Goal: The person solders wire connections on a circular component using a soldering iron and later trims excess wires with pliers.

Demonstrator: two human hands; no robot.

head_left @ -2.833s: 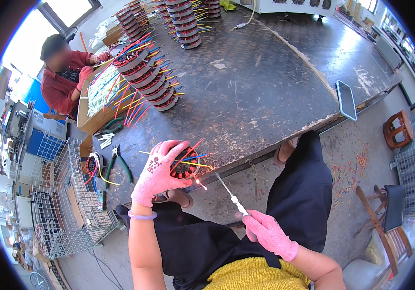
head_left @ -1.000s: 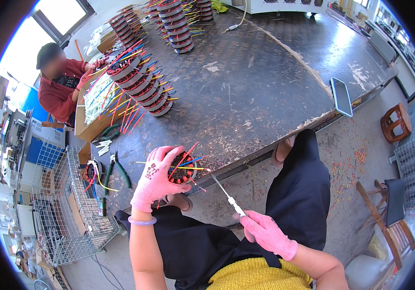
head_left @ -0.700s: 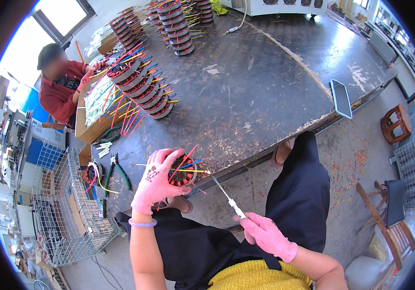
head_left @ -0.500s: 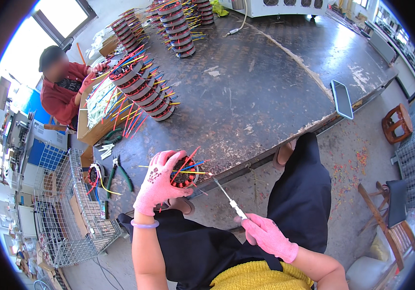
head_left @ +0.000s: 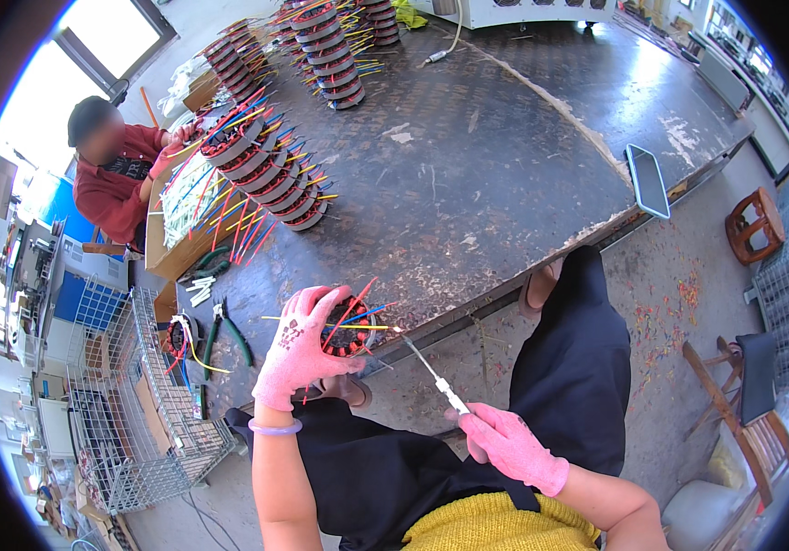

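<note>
My left hand (head_left: 295, 356), in a pink glove, is wrapped round a motor stator (head_left: 350, 343) at the table's near edge. Red windings line the stator, and red, blue and yellow wire leads stick out of it. My gloved right hand (head_left: 515, 448) grips a slim tool (head_left: 450, 396) with a white handle and a thin metal shaft. Its tip points at the end of a yellow lead (head_left: 369, 327), where a small bright spot shows; whether they touch I cannot tell. Left of my left hand lie green-handled pliers (head_left: 238, 343) and another stator (head_left: 178, 336) with loose leads.
A leaning stack of stators (head_left: 270, 176) bristles with wires beyond my left hand, beside a cardboard box (head_left: 172, 260). Across the table sits a person (head_left: 111, 197) in red. A blue-rimmed rectangular object (head_left: 649, 182) overhangs the right edge. A wire cage (head_left: 151, 404) stands at left.
The view has shifted very slightly. Both hands, the stator and the tool hold nearly the same places.
</note>
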